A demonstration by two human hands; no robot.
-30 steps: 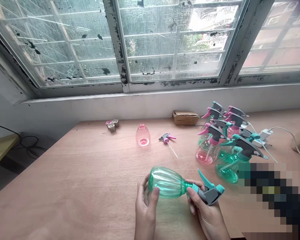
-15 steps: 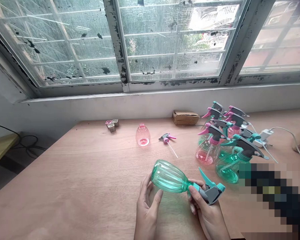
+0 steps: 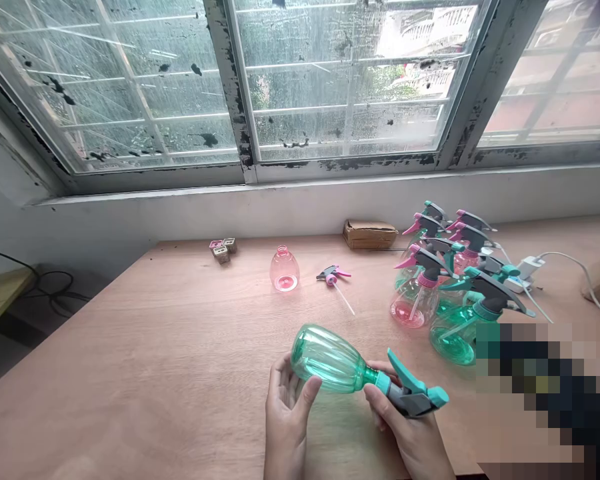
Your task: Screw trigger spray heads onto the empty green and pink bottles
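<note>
I hold a green spray bottle (image 3: 330, 363) on its side above the wooden table (image 3: 155, 347). My left hand (image 3: 287, 417) cups the bottle's round body, thumb on its near side. My right hand (image 3: 405, 433) is wrapped round the neck and the teal and grey trigger head (image 3: 413, 393), which points right. Farther back a pink bottle without a head (image 3: 285, 269) stands upright. Beside it lies a loose pink trigger head with its tube (image 3: 334, 277).
A cluster of several pink and green spray bottles (image 3: 450, 287) stands at the right. Behind them lie a white power strip with a cable (image 3: 527, 270) and a small cardboard box (image 3: 370, 235). Small blocks (image 3: 223, 249) sit near the wall. A blurred patch covers the lower right.
The green bottle has shifted a little left and its trigger head has turned in my right hand. My left hand opened briefly, then closed on the body again.
</note>
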